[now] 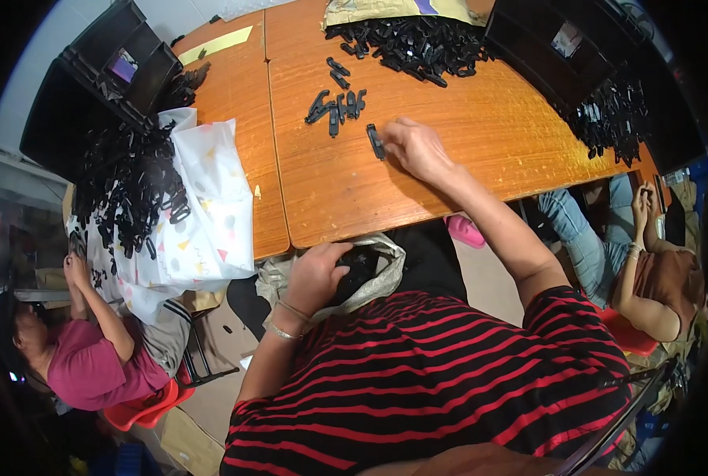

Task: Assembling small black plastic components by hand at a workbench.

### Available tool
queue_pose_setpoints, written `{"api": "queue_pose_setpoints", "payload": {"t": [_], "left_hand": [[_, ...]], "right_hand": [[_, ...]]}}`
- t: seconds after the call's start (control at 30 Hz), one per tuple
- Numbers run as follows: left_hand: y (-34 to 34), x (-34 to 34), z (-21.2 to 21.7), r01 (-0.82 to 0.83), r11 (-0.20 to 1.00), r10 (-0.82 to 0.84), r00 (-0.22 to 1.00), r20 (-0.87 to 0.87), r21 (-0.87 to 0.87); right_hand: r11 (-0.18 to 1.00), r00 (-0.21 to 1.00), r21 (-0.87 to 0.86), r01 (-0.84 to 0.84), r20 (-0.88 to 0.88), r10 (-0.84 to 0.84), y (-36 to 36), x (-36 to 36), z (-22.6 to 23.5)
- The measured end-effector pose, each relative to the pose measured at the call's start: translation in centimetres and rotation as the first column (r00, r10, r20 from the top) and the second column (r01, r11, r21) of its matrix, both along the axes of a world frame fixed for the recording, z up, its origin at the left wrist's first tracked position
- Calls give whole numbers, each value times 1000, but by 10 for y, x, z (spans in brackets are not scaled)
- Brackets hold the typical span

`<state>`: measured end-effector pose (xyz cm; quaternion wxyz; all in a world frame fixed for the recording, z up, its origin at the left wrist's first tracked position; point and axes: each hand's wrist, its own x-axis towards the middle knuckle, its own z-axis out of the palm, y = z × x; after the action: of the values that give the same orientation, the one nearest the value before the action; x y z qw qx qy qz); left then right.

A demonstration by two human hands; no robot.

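A small black plastic clip (375, 141) lies on the wooden table in front of me. My right hand (419, 152) is just right of it, the blurred fingertips at or very near its edge; whether they grip it I cannot tell. Down at my lap, my left hand (316, 279) hovers at the mouth of a pale woven sack (390, 266), thumb apart from the fingers and nothing visible in it. Dark contents show inside the sack. Beyond the right hand sits a loose group of similar black clips (335, 111), with a couple more (339, 73) farther back.
Black clips spill in a big heap (417, 47) from a bag at the far edge. Black bins stand at left (92, 103) and right (560, 47), each with a pile. A patterned white plastic sheet (219, 198) drapes the left side. Two co-workers sit left and right.
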<state>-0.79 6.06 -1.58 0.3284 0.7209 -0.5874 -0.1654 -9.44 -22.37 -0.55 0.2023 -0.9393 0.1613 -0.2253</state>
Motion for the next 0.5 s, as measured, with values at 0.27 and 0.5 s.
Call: {"api": "queue_pose_setpoints", "payload": {"t": [0.27,0.5], "left_hand": [[-96,19,-4,-252,928,185,950,-250,-273],[-148,25,-24,-405,907,72,422,-904,-118]], "right_hand": [[980,981,-157,-121,-169,94,-14,29,-8],[853,1000,521,0,-14,9,15,20,-9]]}}
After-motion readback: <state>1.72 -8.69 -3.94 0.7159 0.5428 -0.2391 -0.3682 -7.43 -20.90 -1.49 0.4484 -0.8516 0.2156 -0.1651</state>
